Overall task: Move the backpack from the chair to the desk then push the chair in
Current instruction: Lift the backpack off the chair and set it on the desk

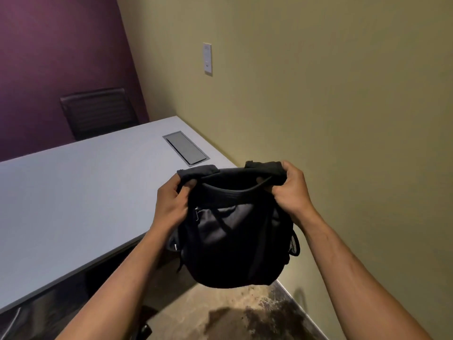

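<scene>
My left grip (171, 204) and right grip (293, 190) clench the black backpack (232, 241) by its shoulder straps. The grey counter (73, 192) lies left of them, olive wall (318, 94) beyond.

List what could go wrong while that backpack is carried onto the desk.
1. The backpack hangs off the desk corner, below its top; without more lift it may catch the edge.
2. The left hand and right hand grip only the straps, so the bag could swing.
3. Setting it on the cable hatch may leave it unsteady.

Bare desk left of the hands
Desk (73, 192) surface lies open; wall (343, 143) crowds the right hand (291, 190).
</scene>
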`<state>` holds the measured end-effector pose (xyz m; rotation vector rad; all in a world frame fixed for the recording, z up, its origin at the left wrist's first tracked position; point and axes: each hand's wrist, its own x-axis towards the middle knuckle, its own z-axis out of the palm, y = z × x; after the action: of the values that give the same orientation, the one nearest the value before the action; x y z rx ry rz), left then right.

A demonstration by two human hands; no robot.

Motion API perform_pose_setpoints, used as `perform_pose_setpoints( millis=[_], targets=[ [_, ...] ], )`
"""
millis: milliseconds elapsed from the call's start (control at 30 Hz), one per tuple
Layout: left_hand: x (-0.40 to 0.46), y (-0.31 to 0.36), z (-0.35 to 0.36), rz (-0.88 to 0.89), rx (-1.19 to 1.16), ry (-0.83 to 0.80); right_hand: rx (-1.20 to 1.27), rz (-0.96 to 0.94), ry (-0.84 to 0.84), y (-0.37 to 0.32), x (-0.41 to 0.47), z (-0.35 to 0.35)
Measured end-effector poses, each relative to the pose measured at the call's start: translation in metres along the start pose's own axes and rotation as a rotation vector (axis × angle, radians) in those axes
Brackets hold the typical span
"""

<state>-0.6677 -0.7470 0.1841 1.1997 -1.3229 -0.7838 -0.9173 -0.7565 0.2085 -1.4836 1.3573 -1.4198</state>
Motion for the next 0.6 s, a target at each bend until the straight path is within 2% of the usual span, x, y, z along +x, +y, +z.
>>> perform_pose_setpoints(
  millis=[300,600],
  targets=[
    [0.101,0.003,-0.024,0.116,0.037,0.105,0.003,-0.123,-0.044,-0.023,0.110,0.049],
    [0.204,-0.025,-0.023,0.161,0.059,0.178,0.079,-0.164,-0.088,0.003,0.224,0.094]
  ],
)
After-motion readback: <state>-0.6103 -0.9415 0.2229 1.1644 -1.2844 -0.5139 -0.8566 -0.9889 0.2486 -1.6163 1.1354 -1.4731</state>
